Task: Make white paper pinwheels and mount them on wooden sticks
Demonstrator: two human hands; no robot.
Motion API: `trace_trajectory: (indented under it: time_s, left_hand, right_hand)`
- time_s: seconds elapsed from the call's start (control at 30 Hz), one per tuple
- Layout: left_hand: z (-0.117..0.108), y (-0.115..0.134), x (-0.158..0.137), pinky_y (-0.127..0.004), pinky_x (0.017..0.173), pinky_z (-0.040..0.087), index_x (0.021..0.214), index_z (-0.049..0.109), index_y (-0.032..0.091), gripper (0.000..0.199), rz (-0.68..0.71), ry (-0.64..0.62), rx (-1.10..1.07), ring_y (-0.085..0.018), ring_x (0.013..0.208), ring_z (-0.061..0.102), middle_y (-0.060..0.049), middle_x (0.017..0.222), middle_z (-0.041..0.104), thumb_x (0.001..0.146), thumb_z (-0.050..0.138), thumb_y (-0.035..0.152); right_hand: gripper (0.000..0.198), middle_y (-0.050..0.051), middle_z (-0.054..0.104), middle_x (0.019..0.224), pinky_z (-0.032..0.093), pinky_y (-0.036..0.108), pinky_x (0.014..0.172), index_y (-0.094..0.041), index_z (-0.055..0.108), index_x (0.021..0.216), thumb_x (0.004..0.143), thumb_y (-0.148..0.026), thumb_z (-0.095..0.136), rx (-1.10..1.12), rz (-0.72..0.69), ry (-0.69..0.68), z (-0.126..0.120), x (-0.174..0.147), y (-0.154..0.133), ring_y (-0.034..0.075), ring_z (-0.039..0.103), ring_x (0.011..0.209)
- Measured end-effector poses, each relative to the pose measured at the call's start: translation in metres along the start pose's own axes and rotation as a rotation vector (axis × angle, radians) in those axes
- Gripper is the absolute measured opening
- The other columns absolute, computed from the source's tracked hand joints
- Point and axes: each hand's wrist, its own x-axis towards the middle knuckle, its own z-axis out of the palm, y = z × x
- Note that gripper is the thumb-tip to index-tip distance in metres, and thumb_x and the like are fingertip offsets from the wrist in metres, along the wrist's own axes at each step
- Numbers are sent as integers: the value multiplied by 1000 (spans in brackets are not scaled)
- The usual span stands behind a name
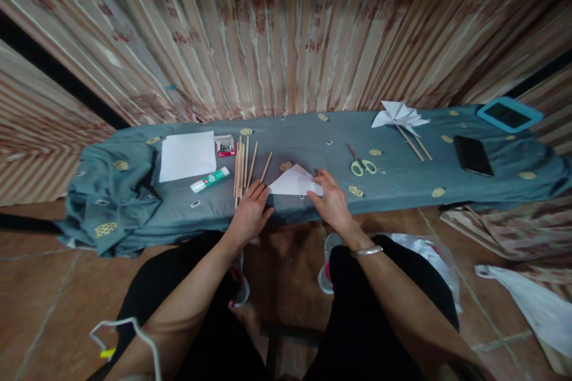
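A white sheet of paper folded into a triangle (295,182) lies near the front edge of the cloth-covered bench. My right hand (331,199) has its thumb and fingers closed on the triangle's right corner. At the left corner, my left hand (251,211) lies with fingers stretched and thumb apart, its fingertips touching or very near the paper. Just beyond those fingertips is a loose wooden stick (266,167). Several more wooden sticks (242,169) lie side by side to the left of it. Green-handled scissors (361,164) rest open to the right of my right hand.
On the left are a stack of white paper (187,156), a small red box (225,146) of metal pieces and a glue stick (210,179). To the right lie white paper pinwheels (399,116) on sticks, a black phone (473,156) and a blue-framed tablet (510,114). A curtain (286,41) hangs behind.
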Motion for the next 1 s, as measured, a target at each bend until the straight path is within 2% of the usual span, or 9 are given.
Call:
trace_trajectory:
  time_s: [0.17,0.3,0.37,0.43,0.5,0.63,0.73,0.83,1.0]
  left_hand:
    - [-10,-2,7,-60,113,32,133,49,3,57,-114,30,51,-39,145,29,-29,144,47,84,61,30]
    - [-20,-1,11,-57,117,25,139,44,11,61,-141,162,-162,-34,148,24,-22,155,34,85,60,34]
    - [-24,5,16,-53,118,26,142,41,16,64,-235,239,-416,-30,146,29,-18,155,36,85,60,38]
    - [-29,13,22,-50,114,34,144,37,19,70,-437,283,-777,-30,143,36,-17,154,38,83,61,44]
    - [-34,23,28,-49,106,45,142,37,22,71,-641,241,-1180,-30,136,46,-17,151,43,83,58,53]
    - [-44,36,37,-50,92,54,124,52,23,60,-702,140,-1662,-29,113,65,-12,128,64,81,54,65]
    - [-44,36,41,-46,91,55,108,58,19,41,-709,217,-1705,-27,102,69,-9,108,72,76,68,43]
    - [-40,33,43,-43,91,55,106,59,16,41,-714,287,-1687,-27,98,70,-8,100,75,67,72,23]
    - [-38,32,46,-35,87,55,102,65,11,38,-703,329,-1681,-22,85,72,-7,87,76,66,75,20]
  right_hand:
    - [11,17,64,127,46,45,101,-18,66,84,83,-23,56,108,46,108,-10,9,-2,28,63,116]
    - [15,14,66,124,45,46,100,-20,66,81,84,-32,57,164,70,229,-29,19,-5,28,64,113]
    - [16,13,66,124,45,46,101,-21,66,82,85,-34,57,178,61,264,-37,21,-11,27,63,114]
    - [15,12,65,126,43,46,103,-22,66,84,86,-34,57,177,32,281,-43,19,-19,26,62,116]
    - [15,11,64,129,43,45,105,-23,67,86,87,-33,56,162,-19,269,-45,15,-31,26,60,120]
    - [16,10,63,131,43,43,107,-23,67,89,91,-27,52,102,-181,204,-42,4,-53,23,57,125]
    - [17,11,62,134,43,44,107,-22,67,90,92,-21,50,57,-291,162,-37,0,-61,22,55,127]
    - [17,12,62,133,44,44,106,-21,67,92,92,-21,50,58,-314,130,-34,0,-60,22,56,126]
    - [24,12,62,133,47,42,106,-20,64,110,89,-29,56,167,-284,37,-34,3,-53,22,59,123]
